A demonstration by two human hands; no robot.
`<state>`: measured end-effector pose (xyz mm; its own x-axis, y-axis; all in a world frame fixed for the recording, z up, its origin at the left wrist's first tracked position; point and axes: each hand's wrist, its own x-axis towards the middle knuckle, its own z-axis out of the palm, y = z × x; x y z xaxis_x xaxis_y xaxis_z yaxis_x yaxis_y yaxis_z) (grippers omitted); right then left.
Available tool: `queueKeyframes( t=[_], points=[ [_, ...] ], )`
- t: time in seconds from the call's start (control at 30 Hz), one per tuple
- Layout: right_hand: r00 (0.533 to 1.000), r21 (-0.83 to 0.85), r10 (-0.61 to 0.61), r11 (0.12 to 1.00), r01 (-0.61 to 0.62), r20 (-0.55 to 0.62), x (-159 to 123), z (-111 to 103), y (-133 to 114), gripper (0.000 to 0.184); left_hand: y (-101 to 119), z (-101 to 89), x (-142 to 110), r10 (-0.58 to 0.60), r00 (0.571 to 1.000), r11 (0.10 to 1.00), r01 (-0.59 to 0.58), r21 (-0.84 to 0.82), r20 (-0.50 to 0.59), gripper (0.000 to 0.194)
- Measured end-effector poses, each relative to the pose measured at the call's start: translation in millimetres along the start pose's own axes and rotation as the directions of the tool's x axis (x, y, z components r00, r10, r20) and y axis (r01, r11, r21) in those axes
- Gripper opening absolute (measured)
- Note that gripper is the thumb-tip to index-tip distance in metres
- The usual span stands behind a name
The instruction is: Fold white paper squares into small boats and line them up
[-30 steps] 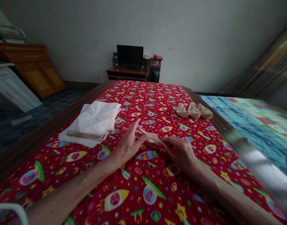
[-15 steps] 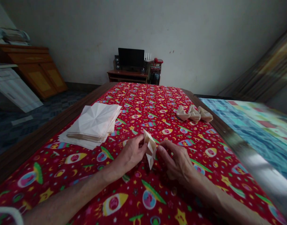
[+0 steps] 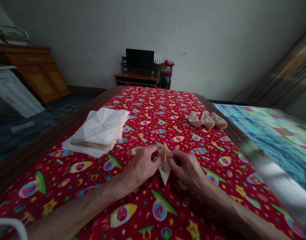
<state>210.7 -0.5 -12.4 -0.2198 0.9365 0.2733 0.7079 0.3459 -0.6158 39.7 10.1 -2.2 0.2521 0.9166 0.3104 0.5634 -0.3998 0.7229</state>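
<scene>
Our left grip [image 3: 145, 164] and right grip [image 3: 186, 164] pinch folded paper [image 3: 165, 168] from both sides; open cloth [image 3: 153, 106] beyond, paper stack [image 3: 100, 128] near table's [image 3: 40, 143] left edge.

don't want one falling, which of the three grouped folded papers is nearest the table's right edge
The rightmost folded paper; the middle one and left one sit farther in.

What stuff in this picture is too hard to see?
- Head view: some fingertips of left hand and right hand, behind folded paper.
- Head view: how many sheets the paper stack has; they overlap.
- Head view: what the white curved thing is; picture edge cuts it.
- Head view: what's piled on the wooden cabinet; blurred, edge-cut.
</scene>
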Motion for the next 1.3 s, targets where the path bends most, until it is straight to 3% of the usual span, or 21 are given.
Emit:
queueKeyframes(
  t=[0.17, 0.33, 0.47, 0.63, 0.77, 0.83, 0.97, 1.03, 1.13, 1.2, 1.3],
  points=[
    [0.997, -0.004, 0.069, 0.998, -0.069, 0.047, 3, -2, 4, 0.016, -4, -2.4, 2, -0.017, 0.999, 0.999, 0.018, -0.028, 0.051, 0.041],
    [0.994, -0.011, 0.087, 0.996, -0.086, 0.071, 4, -1, 7, 0.017, -10, -1.2, 4, -0.031, 0.995, 0.999, 0.034, -0.037, 0.09, 0.038],
    [0.993, 0.016, 0.071, 0.997, -0.073, 0.09, 3, 0, 7, 0.016, -9, -1.2, 4, -0.09, 0.971, 0.968, 0.137, -0.21, 0.22, 0.043],
    [0.989, 0.044, 0.107, 0.993, -0.112, 0.099, 5, -5, 1, 0.017, -1, -6.9, 2, -0.181, 0.897, 0.758, 0.389, -0.524, 0.403, 0.047],
    [0.979, 0.088, 0.144, 0.984, -0.157, 0.143, 8, -9, 4, 0.017, 1, -10.3, 1, -0.159, 0.866, 0.499, 0.485, -0.719, 0.474, 0.049],
    [0.977, 0.112, 0.138, 0.981, -0.157, 0.161, 10, -9, 9, 0.018, -2, -9.2, 1, -0.143, 0.863, 0.43, 0.496, -0.754, 0.485, 0.05],
    [0.984, 0.137, 0.106, 0.983, -0.126, 0.141, 8, -7, 11, 0.013, -7, -4.3, 1, -0.142, 0.878, 0.444, 0.469, -0.764, 0.456, 0.049],
    [0.998, 0.129, 0.055, 0.99, -0.055, 0.007, 4, -8, 7, 0.012, -8, -2.8, 1, -0.155, 0.876, 0.451, 0.474, -0.756, 0.457, 0.05],
    [0.982, 0.052, -0.103, 0.992, 0.113, -0.16, -4, -10, 0, 0.022, -8, -2.5, 0, -0.166, 0.869, 0.461, 0.486, -0.742, 0.466, 0.05],
    [0.976, 0.02, -0.175, 0.984, 0.179, -0.125, -7, -11, -1, 0.018, -7, -2.8, 0, -0.166, 0.867, 0.466, 0.489, -0.738, 0.47, 0.048],
    [0.996, 0.061, -0.092, 0.994, 0.093, -0.013, -5, -9, 3, 0.004, -7, -3.0, -1, -0.171, 0.865, 0.453, 0.494, -0.742, 0.472, 0.048]
  ],
)
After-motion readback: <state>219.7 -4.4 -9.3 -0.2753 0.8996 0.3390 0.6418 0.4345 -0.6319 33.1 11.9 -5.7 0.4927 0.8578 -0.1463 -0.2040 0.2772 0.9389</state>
